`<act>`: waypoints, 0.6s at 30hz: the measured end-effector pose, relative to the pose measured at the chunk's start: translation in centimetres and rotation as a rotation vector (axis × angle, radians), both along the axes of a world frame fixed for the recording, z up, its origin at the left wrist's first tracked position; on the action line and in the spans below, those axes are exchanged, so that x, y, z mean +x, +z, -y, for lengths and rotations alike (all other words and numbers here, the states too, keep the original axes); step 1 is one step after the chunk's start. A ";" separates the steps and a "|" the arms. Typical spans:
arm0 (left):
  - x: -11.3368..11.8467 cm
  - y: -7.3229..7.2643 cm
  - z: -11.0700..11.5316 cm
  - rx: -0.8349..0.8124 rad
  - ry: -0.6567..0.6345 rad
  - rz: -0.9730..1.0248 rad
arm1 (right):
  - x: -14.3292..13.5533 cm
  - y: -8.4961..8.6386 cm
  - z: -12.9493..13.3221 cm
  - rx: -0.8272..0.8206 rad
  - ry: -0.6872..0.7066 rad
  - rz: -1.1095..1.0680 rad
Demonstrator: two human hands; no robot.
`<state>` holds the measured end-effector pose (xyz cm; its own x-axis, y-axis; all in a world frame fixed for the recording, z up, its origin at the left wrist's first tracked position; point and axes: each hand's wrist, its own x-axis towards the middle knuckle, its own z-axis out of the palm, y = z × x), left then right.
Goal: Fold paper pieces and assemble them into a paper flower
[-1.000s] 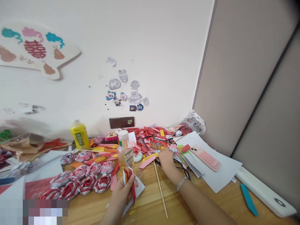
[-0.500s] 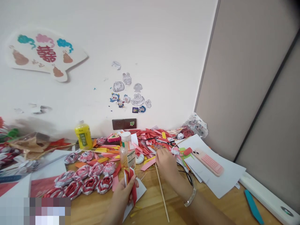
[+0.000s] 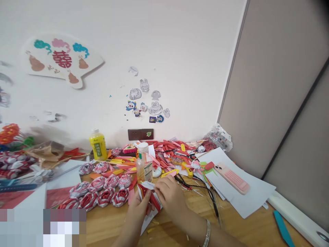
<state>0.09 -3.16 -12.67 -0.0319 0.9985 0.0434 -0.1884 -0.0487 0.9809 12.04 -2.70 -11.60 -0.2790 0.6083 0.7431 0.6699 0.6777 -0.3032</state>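
Observation:
My left hand (image 3: pixel 138 209) is closed around a folded red paper piece (image 3: pixel 154 200) with white and yellow showing at its edges. My right hand (image 3: pixel 171 195) has its fingers pinched together at the top of that piece, on a white paper flap (image 3: pixel 148 185). The two hands are close together, low in the middle of the view. Just behind them stands a clear bottle with a white cap (image 3: pixel 143 164). Under the left hand lies a white sheet (image 3: pixel 149 221). Rolled pink, red and white paper roses (image 3: pixel 105 197) sit in rows to the left.
A heap of red paper strips (image 3: pixel 167 154) lies along the wall. A yellow bottle (image 3: pixel 99 145) stands at back left. Right of my hands are a yellow box cutter (image 3: pixel 189 169), black cables (image 3: pixel 212 199), a pink phone (image 3: pixel 232 178) on white sheets and a teal tool (image 3: pixel 282 228).
My right hand has moved left and down, from beside the paper strips to the folded paper in my left hand. The thin wooden stick no longer shows on the table. The view has shifted slightly left.

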 end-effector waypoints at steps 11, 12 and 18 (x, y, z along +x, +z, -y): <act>-0.3 -0.2 -0.5 0.048 -0.037 0.047 | 0.8 0.3 -0.7 -0.105 0.173 -0.042; -0.4 0.0 -0.5 0.055 -0.046 0.046 | 0.9 0.3 -0.8 -0.116 0.168 -0.032; -1.2 0.4 -0.7 0.039 -0.205 -0.025 | 1.8 1.0 -1.1 -0.308 0.229 -0.043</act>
